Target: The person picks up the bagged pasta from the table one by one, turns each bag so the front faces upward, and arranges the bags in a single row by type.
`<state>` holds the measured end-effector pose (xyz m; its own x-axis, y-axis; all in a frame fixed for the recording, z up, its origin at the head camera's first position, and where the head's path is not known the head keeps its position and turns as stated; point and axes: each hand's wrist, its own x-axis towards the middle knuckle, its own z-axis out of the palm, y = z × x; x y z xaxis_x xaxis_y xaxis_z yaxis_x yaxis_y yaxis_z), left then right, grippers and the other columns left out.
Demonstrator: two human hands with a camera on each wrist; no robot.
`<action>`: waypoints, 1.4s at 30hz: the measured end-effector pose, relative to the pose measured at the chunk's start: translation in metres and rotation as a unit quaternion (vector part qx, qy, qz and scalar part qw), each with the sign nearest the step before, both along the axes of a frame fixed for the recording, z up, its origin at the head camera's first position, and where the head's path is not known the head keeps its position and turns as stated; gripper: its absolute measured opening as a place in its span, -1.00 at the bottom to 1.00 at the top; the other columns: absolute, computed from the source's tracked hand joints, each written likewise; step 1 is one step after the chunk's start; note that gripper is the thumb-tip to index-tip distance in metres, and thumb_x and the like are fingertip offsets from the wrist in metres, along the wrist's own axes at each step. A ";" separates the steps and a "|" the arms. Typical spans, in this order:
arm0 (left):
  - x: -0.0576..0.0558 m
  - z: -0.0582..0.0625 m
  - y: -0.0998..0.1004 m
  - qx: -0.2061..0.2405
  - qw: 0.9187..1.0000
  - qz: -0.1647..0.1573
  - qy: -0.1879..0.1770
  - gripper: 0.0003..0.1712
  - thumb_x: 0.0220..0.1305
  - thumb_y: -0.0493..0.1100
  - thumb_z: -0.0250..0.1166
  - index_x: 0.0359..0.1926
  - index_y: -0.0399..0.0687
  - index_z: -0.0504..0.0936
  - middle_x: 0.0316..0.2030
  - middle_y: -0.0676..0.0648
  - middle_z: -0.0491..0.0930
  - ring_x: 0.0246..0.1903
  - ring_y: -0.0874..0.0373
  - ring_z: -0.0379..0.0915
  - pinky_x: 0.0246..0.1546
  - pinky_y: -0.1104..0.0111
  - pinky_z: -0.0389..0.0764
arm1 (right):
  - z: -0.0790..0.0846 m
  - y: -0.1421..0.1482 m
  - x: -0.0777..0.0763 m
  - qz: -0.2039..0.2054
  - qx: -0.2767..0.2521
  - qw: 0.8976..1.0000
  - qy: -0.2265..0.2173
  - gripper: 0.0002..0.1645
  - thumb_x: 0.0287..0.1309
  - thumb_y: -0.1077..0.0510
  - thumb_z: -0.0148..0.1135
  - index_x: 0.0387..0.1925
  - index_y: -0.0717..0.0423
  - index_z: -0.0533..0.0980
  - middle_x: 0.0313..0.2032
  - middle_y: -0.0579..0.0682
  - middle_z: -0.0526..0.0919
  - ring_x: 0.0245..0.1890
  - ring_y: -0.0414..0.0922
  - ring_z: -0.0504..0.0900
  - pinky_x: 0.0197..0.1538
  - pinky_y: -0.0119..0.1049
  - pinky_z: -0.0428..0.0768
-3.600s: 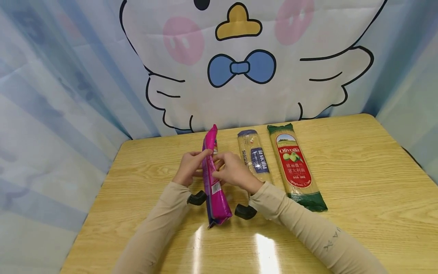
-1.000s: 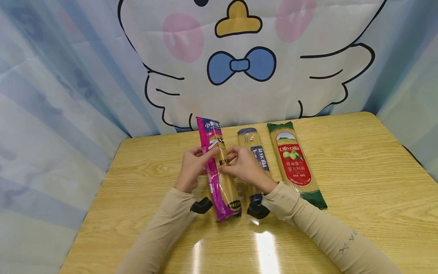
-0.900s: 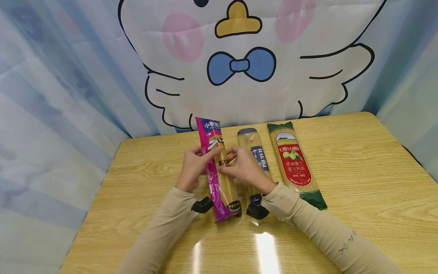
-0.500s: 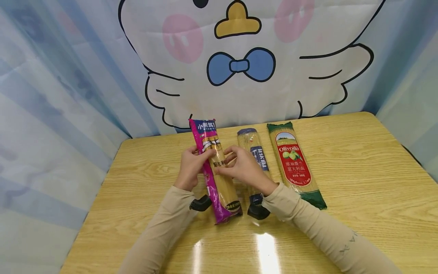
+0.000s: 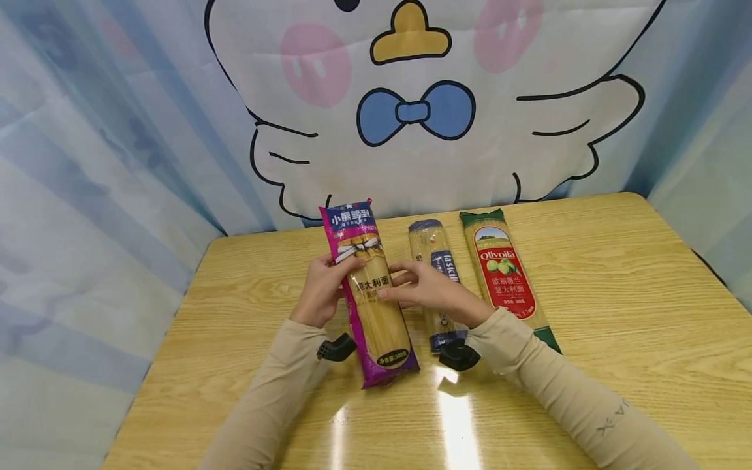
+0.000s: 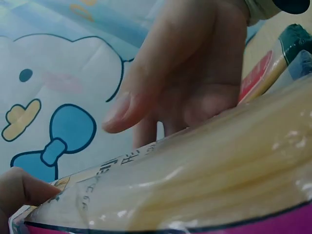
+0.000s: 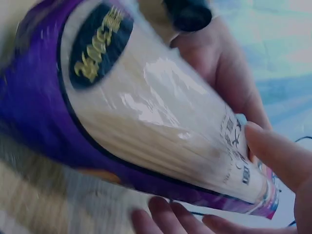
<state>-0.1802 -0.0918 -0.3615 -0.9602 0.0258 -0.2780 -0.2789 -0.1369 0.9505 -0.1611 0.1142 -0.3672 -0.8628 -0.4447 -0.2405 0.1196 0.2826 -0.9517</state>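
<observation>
A magenta and purple pack of spaghetti [image 5: 382, 326] has its printed front turned up in the head view, its lower end toward the person. My left hand [image 5: 320, 290] grips its left edge, thumb over the front. At its right edge my right hand [image 5: 437, 287] has loosely bent fingers, and its thumb overlaps the front. The left wrist view shows the right thumb [image 6: 119, 114] raised off the wrapper. Spread right fingers [image 7: 163, 217] lie beside the pack in the right wrist view. Under the right hand is a blue-ended spaghetti pack [image 5: 427, 243], partly covered.
A green-ended spaghetti pack with a red label [image 5: 508, 281] lies farther right, its lower end partly behind the right sleeve [image 5: 529, 356]. All rest on a wooden table [image 5: 247, 372]. A cartoon-printed curtain [image 5: 411, 176] hangs along its far edge.
The magenta pack has turned from its edge to face up, showing its full front, and its top has shifted left. My right hand has moved slightly right, its hold loosened.
</observation>
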 end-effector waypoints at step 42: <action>0.002 -0.018 -0.020 -0.029 0.999 -0.003 -0.018 -0.46 0.26 -0.12 0.39 0.20 -0.26 0.53 -0.05 -0.18 0.61 -0.29 0.14 0.67 -0.29 0.27 0.76 | -0.005 -0.007 -0.003 -0.082 -0.049 0.995 -0.012 -0.32 0.18 0.20 0.40 0.27 0.23 0.33 -0.02 0.27 0.65 -0.21 0.00 0.71 -0.14 -0.07 0.74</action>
<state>-0.1780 -0.1118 -0.3796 -0.9497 0.0149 -0.3128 -0.3130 -0.0791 0.9465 -0.1641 0.1076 -0.3718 -0.9202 -0.3216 -0.2233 0.1786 0.1628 -0.9704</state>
